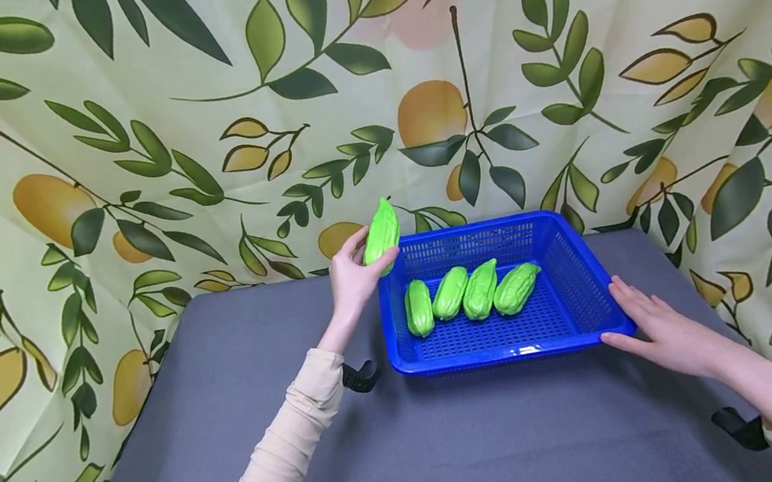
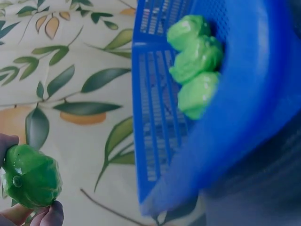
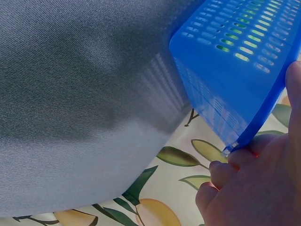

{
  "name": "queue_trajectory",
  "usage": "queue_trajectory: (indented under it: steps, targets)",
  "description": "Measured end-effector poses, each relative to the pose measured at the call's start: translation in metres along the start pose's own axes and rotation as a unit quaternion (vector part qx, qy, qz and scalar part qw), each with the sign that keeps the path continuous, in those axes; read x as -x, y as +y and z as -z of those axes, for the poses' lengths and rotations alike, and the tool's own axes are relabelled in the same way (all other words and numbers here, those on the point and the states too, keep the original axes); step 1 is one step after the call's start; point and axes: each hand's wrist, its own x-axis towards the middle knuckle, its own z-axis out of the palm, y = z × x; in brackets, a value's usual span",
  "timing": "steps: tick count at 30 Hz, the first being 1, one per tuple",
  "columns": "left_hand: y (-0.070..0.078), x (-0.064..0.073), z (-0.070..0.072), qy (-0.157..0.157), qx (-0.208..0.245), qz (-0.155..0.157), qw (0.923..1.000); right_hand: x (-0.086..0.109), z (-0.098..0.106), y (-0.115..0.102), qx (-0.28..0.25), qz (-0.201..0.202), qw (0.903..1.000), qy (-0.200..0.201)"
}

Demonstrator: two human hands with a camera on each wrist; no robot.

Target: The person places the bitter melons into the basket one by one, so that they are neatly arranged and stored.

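My left hand [image 1: 352, 279] pinches a bright green bitter melon [image 1: 381, 235] between thumb and fingers, above the left rim of a blue basket [image 1: 505, 353]. The left wrist view shows the rounded end of this bitter melon [image 2: 32, 176], with fingertips [image 2: 52, 214] on its side. Several more bitter melons [image 1: 479, 291] lie side by side in the basket, toward its left and middle. At the basket's right side, my right hand [image 1: 665, 329] rests on the rim, fingers extended and thumb near the front corner. In the right wrist view, this hand [image 3: 263, 183] touches the rim from outside.
The basket stands toward the back of a grey-covered table [image 1: 503, 439]. Behind and beside the table hangs a cloth [image 1: 353, 114] printed with leaves and fruit. Dark straps [image 1: 361, 377] show at both wrists.
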Motion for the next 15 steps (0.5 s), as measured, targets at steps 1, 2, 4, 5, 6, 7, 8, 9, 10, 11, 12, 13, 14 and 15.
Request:
queue_trajectory:
  steps: [1, 2, 4, 5, 6, 7, 8, 9, 10, 11, 12, 13, 14, 15]
  targets:
    - [0.001, -0.001, -0.004, -0.004, -0.002, -0.003, 1.0, 0.0, 0.0, 0.0, 0.001, 0.001, 1.0, 0.002]
    - [0.002, -0.001, -0.008, -0.009, -0.003, -0.005, 0.9999, 0.0, 0.0, 0.001, 0.0, 0.002, 1.0, 0.003]
    - [0.003, -0.002, -0.016, -0.019, -0.007, -0.007, 0.9998, 0.0, 0.0, 0.001, -0.001, 0.005, 1.0, 0.005]
    - [0.003, -0.002, -0.02, -0.023, -0.007, -0.008, 0.9997, 0.0, 0.0, 0.001, -0.002, 0.005, 1.0, 0.006]
    - [0.003, -0.002, -0.023, -0.026, -0.007, -0.011, 0.9996, -0.001, -0.001, 0.001, -0.002, 0.005, 1.0, 0.007]
    - [0.003, -0.001, -0.026, -0.029, -0.005, -0.011, 0.9995, -0.001, -0.001, 0.0, -0.002, 0.004, 1.0, 0.007]
    - [0.004, -0.001, -0.029, -0.032, -0.003, -0.013, 0.9994, -0.001, -0.001, 0.0, -0.002, 0.003, 1.0, 0.006]
    - [0.009, 0.001, -0.03, -0.038, -0.004, -0.012, 0.9992, -0.001, -0.001, 0.0, -0.001, 0.001, 1.0, 0.006]
    - [0.01, 0.001, -0.032, -0.039, -0.002, -0.015, 0.9991, -0.001, -0.002, 0.0, 0.0, -0.002, 1.0, 0.005]
    - [0.01, 0.001, -0.034, -0.04, -0.004, -0.018, 0.999, -0.001, -0.002, 0.0, 0.0, -0.004, 1.0, 0.005]
    - [0.01, 0.001, -0.035, -0.041, -0.005, -0.02, 0.9989, 0.0, -0.002, 0.0, -0.001, -0.005, 1.0, 0.005]
    - [0.01, 0.0, -0.036, -0.043, -0.004, -0.02, 0.9989, 0.0, -0.002, 0.0, 0.0, -0.007, 1.0, 0.004]
    - [0.011, -0.001, -0.038, -0.043, -0.006, -0.021, 0.9988, 0.0, -0.002, 0.0, -0.001, -0.008, 1.0, 0.003]
    - [0.011, -0.002, -0.039, -0.043, -0.009, -0.021, 0.9988, 0.0, -0.001, 0.0, -0.002, -0.008, 1.0, 0.003]
